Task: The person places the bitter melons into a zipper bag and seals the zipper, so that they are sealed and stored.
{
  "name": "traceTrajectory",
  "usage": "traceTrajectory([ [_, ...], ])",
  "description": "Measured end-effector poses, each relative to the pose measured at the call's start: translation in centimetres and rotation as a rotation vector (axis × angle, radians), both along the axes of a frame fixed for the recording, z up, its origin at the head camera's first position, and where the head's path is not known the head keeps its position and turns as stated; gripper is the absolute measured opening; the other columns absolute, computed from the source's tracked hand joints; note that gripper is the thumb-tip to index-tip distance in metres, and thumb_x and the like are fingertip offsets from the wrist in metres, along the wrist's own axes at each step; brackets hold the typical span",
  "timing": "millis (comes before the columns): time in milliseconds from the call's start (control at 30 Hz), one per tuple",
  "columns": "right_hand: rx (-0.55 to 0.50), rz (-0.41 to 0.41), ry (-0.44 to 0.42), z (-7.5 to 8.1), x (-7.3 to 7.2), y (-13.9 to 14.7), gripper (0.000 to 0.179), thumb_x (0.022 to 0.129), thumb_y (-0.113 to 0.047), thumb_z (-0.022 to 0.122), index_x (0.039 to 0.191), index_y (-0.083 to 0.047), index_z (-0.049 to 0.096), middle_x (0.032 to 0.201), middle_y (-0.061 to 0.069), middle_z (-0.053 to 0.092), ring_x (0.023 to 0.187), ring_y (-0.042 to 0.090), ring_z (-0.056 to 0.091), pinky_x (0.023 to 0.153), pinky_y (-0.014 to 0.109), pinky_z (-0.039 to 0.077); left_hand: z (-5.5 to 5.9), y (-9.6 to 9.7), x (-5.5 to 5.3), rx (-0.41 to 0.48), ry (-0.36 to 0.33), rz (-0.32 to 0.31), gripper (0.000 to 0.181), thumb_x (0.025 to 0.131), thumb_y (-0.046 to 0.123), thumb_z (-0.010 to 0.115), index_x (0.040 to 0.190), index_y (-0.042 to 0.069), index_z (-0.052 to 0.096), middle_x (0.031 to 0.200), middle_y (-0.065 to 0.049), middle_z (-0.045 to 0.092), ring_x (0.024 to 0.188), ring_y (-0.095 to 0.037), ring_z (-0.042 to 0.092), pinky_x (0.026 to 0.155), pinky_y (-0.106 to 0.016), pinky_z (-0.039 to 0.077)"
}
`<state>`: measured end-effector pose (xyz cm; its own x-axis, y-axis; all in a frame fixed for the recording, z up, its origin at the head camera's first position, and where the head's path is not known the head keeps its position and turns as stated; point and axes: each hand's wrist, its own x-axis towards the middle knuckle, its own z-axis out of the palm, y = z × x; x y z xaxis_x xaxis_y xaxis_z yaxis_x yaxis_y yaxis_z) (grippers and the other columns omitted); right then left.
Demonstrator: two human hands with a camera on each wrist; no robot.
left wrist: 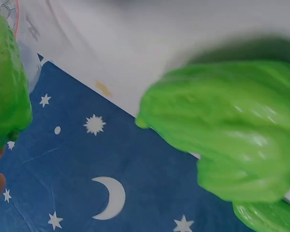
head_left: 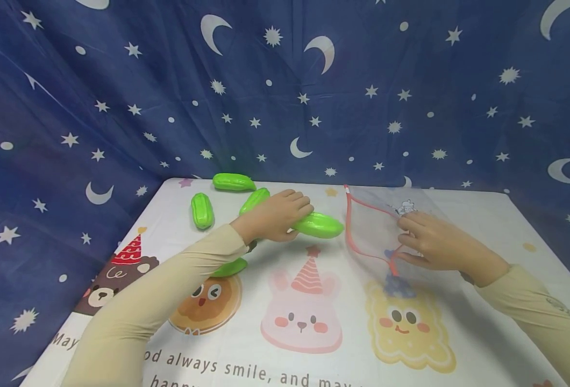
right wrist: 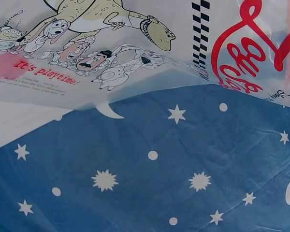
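Observation:
My left hand (head_left: 276,216) grips a bright green toy cucumber (head_left: 320,225), glossy and ridged, with its free end pointing right toward the bag's mouth. The left wrist view shows the held cucumber (left wrist: 9,87) at its left edge. A clear plastic bag (head_left: 372,228) with a red zip edge gapes open toward the left hand. At the bag's upper side my right hand (head_left: 432,242) pinches the plastic; its fingertips are partly hidden in the folds. Cartoon figures and red lettering are printed on the bag (right wrist: 125,53) in the right wrist view.
More green cucumbers lie at the table's left: one at the back (head_left: 233,181), one upright in view (head_left: 201,210), one behind the left hand (head_left: 255,200) and one under the left forearm (head_left: 232,267). A blue star-patterned curtain (head_left: 246,118) hangs behind the white printed tablecloth (head_left: 353,322).

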<state>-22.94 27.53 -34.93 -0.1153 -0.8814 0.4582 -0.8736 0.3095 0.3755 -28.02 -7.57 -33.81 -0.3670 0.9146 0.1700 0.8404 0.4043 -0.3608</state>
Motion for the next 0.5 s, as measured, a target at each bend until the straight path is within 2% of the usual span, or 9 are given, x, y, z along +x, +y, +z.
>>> traceTrajectory([
  [200,-0.033,0.037,0.027,0.1,-0.2,-0.3,0.040,0.097,-0.036,0.041,0.066,-0.012,0.050,0.076,0.006,0.044,0.067,0.020,0.040,0.059,0.036,0.038,-0.4,1.9,-0.2,0.023,-0.009,-0.009,0.038,0.078,0.028,0.060,0.110,0.010,0.052,0.099,-0.002,0.055,0.096,-0.021,0.052,0.093,-0.034,0.043],
  [500,0.008,-0.006,0.000,0.0,-0.1,-0.1,0.043,0.098,-0.038,0.038,0.067,-0.011,0.050,0.077,0.007,0.045,0.069,0.021,0.041,0.060,0.034,0.037,-0.6,4.8,-0.1,0.050,-0.033,-0.044,0.038,0.077,0.024,0.060,0.112,0.010,0.054,0.100,-0.001,0.056,0.096,-0.018,0.052,0.092,-0.032,0.043],
])
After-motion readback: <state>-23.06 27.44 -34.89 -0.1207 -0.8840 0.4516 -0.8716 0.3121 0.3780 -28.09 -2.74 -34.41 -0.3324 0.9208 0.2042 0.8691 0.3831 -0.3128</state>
